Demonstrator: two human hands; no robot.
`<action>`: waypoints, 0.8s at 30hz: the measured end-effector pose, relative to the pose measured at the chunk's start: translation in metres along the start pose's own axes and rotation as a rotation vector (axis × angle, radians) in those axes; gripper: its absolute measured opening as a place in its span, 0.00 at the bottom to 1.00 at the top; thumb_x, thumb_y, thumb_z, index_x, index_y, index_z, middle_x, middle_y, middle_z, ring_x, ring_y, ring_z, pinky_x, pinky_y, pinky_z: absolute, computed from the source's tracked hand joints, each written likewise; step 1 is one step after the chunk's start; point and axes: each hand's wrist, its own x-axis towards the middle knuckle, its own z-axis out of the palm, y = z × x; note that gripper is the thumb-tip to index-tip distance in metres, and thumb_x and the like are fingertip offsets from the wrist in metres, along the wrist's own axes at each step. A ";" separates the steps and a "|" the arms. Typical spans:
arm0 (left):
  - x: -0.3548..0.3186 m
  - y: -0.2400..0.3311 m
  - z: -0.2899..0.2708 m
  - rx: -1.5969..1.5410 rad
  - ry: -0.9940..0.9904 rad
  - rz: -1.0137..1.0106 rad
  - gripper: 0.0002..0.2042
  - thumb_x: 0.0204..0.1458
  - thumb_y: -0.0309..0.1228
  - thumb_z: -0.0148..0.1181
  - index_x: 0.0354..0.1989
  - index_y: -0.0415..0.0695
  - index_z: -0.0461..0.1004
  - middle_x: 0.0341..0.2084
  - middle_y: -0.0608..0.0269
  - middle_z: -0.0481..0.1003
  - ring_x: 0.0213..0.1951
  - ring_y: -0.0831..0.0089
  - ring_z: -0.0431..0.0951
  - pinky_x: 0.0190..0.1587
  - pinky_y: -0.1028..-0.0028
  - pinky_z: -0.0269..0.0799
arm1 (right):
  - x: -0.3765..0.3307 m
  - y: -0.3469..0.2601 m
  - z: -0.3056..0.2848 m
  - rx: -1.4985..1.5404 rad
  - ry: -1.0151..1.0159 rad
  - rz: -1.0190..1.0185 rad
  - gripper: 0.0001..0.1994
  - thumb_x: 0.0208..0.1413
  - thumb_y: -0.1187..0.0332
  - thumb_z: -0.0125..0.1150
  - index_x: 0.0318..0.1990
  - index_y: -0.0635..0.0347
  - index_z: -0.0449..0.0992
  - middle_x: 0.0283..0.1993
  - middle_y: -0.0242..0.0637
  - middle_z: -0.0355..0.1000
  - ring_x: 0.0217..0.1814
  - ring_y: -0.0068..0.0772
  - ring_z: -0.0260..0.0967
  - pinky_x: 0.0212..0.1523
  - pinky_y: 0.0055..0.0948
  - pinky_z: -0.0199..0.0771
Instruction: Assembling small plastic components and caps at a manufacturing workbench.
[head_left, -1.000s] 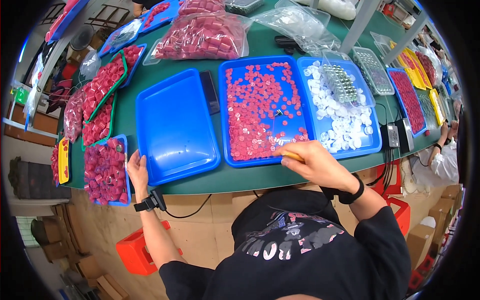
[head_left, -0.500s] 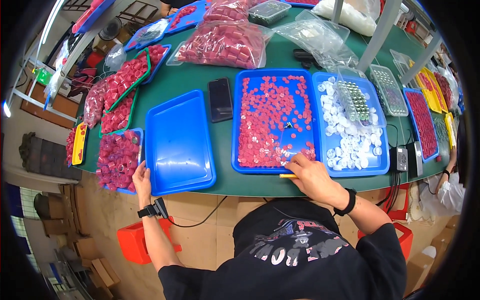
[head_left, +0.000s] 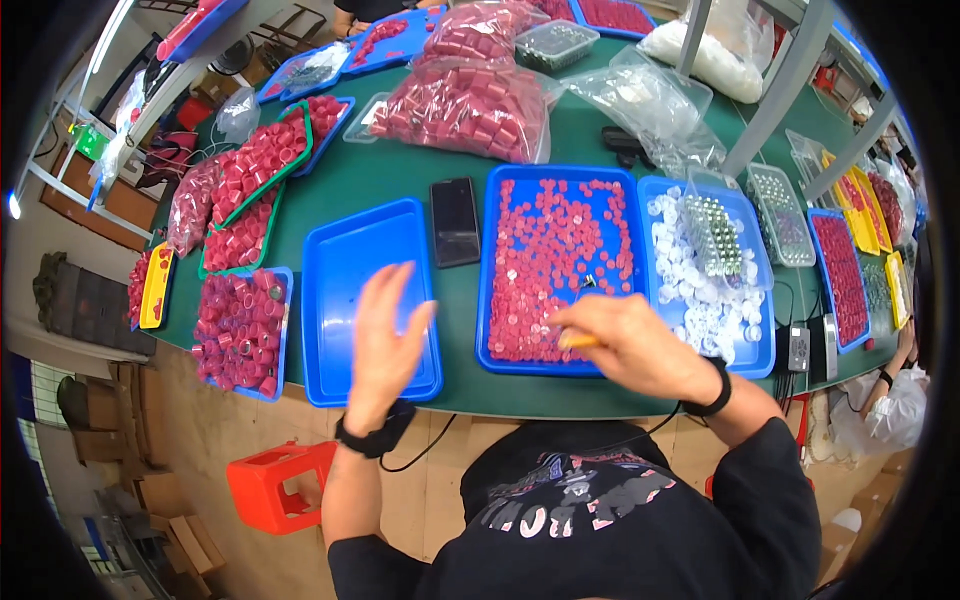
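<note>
My left hand (head_left: 385, 335) is in the air over the front of a blue tray (head_left: 345, 240) with a bare bottom, fingers spread and holding nothing. My right hand (head_left: 640, 345) is closed on a thin yellow stick (head_left: 580, 341), whose kind I cannot make out. It is above the front right part of a blue tray (head_left: 489, 260) of small round red discs (head_left: 530, 295), and hides some of them. Among these discs lies a small dark piece (head_left: 588, 282). To the left, a tray (head_left: 287, 335) is filled with red caps (head_left: 240, 325).
A black phone (head_left: 456, 222) lies behind the trays. White caps (head_left: 695, 290) and a clear box of shiny green-silver parts (head_left: 715, 235) fill the right tray. Bags of red caps (head_left: 455, 105) lie farther back. Grey posts (head_left: 785, 90) rise at right. A red stool (head_left: 270, 490) stands below.
My left hand has left the red-cap tray's edge and moved right, over the bare blue tray. My right hand, with the yellow stick, has risen slightly over the discs. The view has shifted a little.
</note>
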 end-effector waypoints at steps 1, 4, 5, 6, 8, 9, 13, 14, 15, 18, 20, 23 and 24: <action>0.012 0.009 0.011 -0.003 -0.039 0.022 0.23 0.51 0.30 0.59 0.55 0.37 0.67 0.51 0.47 0.69 0.56 0.58 0.68 0.58 0.67 0.61 | 0.001 -0.002 0.004 0.002 -0.035 0.004 0.11 0.49 0.74 0.60 0.41 0.64 0.72 0.35 0.46 0.73 0.37 0.50 0.72 0.35 0.40 0.72; 0.055 -0.001 0.058 -0.060 -0.042 -0.002 0.26 0.51 0.34 0.61 0.58 0.38 0.64 0.52 0.46 0.69 0.56 0.57 0.68 0.56 0.66 0.64 | -0.015 0.003 0.005 0.038 -0.054 0.043 0.11 0.51 0.73 0.60 0.43 0.63 0.73 0.35 0.46 0.74 0.36 0.50 0.73 0.34 0.39 0.72; 0.070 -0.010 0.071 -0.131 -0.051 -0.097 0.28 0.50 0.36 0.61 0.59 0.37 0.63 0.53 0.45 0.68 0.56 0.56 0.68 0.55 0.65 0.65 | -0.021 0.005 0.001 0.038 -0.054 0.035 0.11 0.51 0.73 0.60 0.43 0.63 0.73 0.35 0.46 0.74 0.36 0.50 0.73 0.34 0.39 0.72; 0.083 -0.012 0.081 -0.208 -0.069 -0.190 0.30 0.50 0.37 0.62 0.60 0.37 0.61 0.53 0.44 0.68 0.55 0.56 0.68 0.55 0.64 0.66 | -0.029 0.007 -0.005 0.061 -0.019 0.084 0.11 0.52 0.73 0.60 0.43 0.63 0.73 0.34 0.46 0.74 0.35 0.50 0.73 0.34 0.38 0.73; 0.109 0.004 0.093 -0.279 -0.058 -0.233 0.30 0.50 0.38 0.61 0.60 0.35 0.61 0.53 0.39 0.67 0.56 0.52 0.67 0.56 0.63 0.64 | -0.044 0.013 -0.018 0.111 0.021 0.230 0.10 0.52 0.74 0.59 0.43 0.62 0.75 0.33 0.46 0.75 0.34 0.48 0.74 0.34 0.34 0.73; 0.121 0.011 0.100 -0.346 -0.040 -0.282 0.31 0.50 0.39 0.60 0.59 0.34 0.61 0.53 0.35 0.66 0.57 0.48 0.66 0.57 0.61 0.63 | -0.049 0.015 -0.026 0.112 0.025 0.232 0.10 0.52 0.74 0.59 0.43 0.62 0.75 0.33 0.46 0.75 0.34 0.48 0.74 0.34 0.34 0.73; 0.161 0.030 0.139 0.097 0.105 -0.013 0.33 0.48 0.42 0.63 0.59 0.35 0.61 0.51 0.37 0.66 0.49 0.49 0.72 0.48 0.61 0.71 | -0.061 0.018 -0.052 0.181 0.066 0.394 0.08 0.52 0.77 0.58 0.40 0.64 0.76 0.33 0.45 0.76 0.33 0.40 0.76 0.33 0.29 0.73; 0.167 0.035 0.150 0.141 0.115 0.022 0.31 0.46 0.40 0.65 0.55 0.36 0.63 0.47 0.39 0.66 0.43 0.45 0.73 0.41 0.57 0.72 | -0.063 0.020 -0.055 0.173 0.075 0.411 0.08 0.52 0.77 0.57 0.40 0.64 0.76 0.34 0.45 0.76 0.33 0.41 0.76 0.33 0.29 0.73; 0.173 0.043 0.158 0.133 0.106 0.029 0.31 0.46 0.40 0.65 0.55 0.36 0.63 0.47 0.39 0.66 0.43 0.45 0.73 0.41 0.57 0.72 | -0.066 0.022 -0.059 0.163 0.087 0.435 0.09 0.52 0.77 0.57 0.41 0.65 0.76 0.34 0.45 0.76 0.33 0.41 0.76 0.34 0.29 0.73; 0.185 0.055 0.182 0.271 0.021 0.006 0.20 0.48 0.31 0.61 0.48 0.39 0.65 0.40 0.46 0.63 0.39 0.47 0.72 0.36 0.54 0.71 | -0.072 0.030 -0.061 0.199 0.138 0.454 0.09 0.51 0.78 0.57 0.41 0.65 0.76 0.35 0.45 0.76 0.34 0.42 0.76 0.34 0.29 0.73; 0.193 0.045 0.194 0.313 0.043 0.025 0.18 0.48 0.27 0.57 0.49 0.41 0.65 0.39 0.46 0.63 0.38 0.47 0.73 0.35 0.54 0.71 | -0.076 0.039 -0.057 0.203 0.156 0.428 0.10 0.51 0.78 0.57 0.41 0.65 0.76 0.35 0.45 0.76 0.34 0.42 0.76 0.34 0.29 0.73; 0.205 0.021 0.210 0.319 0.199 0.122 0.13 0.46 0.23 0.55 0.42 0.46 0.76 0.36 0.50 0.66 0.32 0.51 0.75 0.34 0.57 0.72 | -0.079 0.042 -0.059 0.191 0.159 0.429 0.10 0.50 0.77 0.58 0.42 0.64 0.76 0.36 0.46 0.76 0.34 0.42 0.76 0.34 0.30 0.73; 0.209 0.016 0.210 0.300 0.186 0.118 0.10 0.46 0.23 0.56 0.38 0.45 0.77 0.34 0.51 0.68 0.32 0.52 0.75 0.35 0.57 0.72 | -0.080 0.044 -0.060 0.209 0.149 0.461 0.10 0.51 0.77 0.58 0.42 0.64 0.76 0.36 0.45 0.76 0.34 0.41 0.76 0.34 0.30 0.73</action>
